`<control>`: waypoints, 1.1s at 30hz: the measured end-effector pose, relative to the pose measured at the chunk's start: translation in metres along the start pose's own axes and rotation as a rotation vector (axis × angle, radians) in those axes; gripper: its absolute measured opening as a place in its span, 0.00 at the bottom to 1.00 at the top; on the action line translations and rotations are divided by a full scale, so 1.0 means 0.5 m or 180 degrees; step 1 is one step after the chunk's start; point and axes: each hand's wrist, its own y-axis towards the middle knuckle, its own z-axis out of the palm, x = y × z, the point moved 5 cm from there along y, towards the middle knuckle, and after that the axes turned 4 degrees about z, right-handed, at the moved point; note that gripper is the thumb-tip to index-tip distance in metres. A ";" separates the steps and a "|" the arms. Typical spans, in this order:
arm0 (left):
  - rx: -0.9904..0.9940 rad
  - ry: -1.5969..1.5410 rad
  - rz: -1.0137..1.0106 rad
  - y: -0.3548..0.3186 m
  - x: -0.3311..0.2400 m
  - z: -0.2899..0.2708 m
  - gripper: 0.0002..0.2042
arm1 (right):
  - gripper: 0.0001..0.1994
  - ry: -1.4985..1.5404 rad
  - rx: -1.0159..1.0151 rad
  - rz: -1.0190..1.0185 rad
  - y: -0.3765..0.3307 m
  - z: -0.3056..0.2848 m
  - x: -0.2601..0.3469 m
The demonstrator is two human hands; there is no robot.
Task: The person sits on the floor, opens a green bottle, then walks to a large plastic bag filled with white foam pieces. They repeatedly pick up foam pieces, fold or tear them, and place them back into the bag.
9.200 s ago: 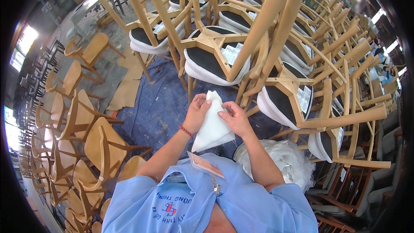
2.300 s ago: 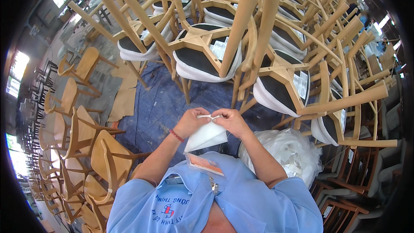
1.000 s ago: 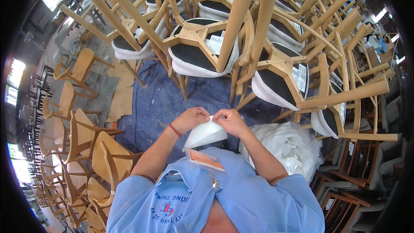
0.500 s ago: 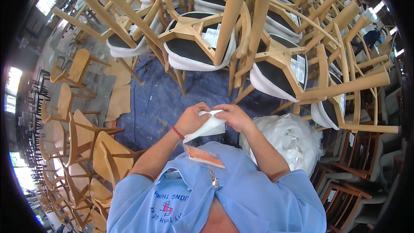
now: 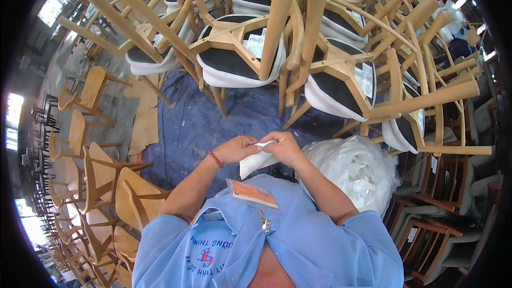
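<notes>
A small white sheet [image 5: 256, 163], thin and partly folded or rolled, is held in front of my chest. My left hand [image 5: 238, 149] pinches its upper edge, with a red braided band around the wrist. Close beside it, my right hand [image 5: 284, 148] grips the same edge, thumb and fingers pressed together. The sheet's loose lower part hangs down toward my shirt. Whether it is paper or foam I cannot tell.
Upturned wooden chairs [image 5: 229, 42] with white-edged seats are stacked ahead. A blue tarp [image 5: 186, 128] covers the floor. To my right lies a bundle of white wrapping [image 5: 349, 173] beside stacked dark chairs [image 5: 434, 192]. Light wooden chairs [image 5: 133, 194] line the left; cardboard [image 5: 144, 122] lies nearby.
My hands have drawn closer together and shifted slightly lower. The white sheet is more bunched, and its hanging part looks shorter and narrower. The view has tilted slightly.
</notes>
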 end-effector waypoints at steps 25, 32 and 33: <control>-0.0626 0.0324 0.0057 0.030 -0.014 -0.003 0.14 | 0.13 -0.0290 0.0533 -0.0227 -0.007 -0.046 0.027; -0.0616 0.0369 0.0103 0.043 -0.013 0.005 0.12 | 0.10 -0.0071 0.0272 -0.0216 0.010 -0.043 -0.022; -0.0584 0.0319 0.0112 0.044 -0.009 0.005 0.12 | 0.09 0.0097 0.0237 -0.0128 0.011 -0.042 -0.028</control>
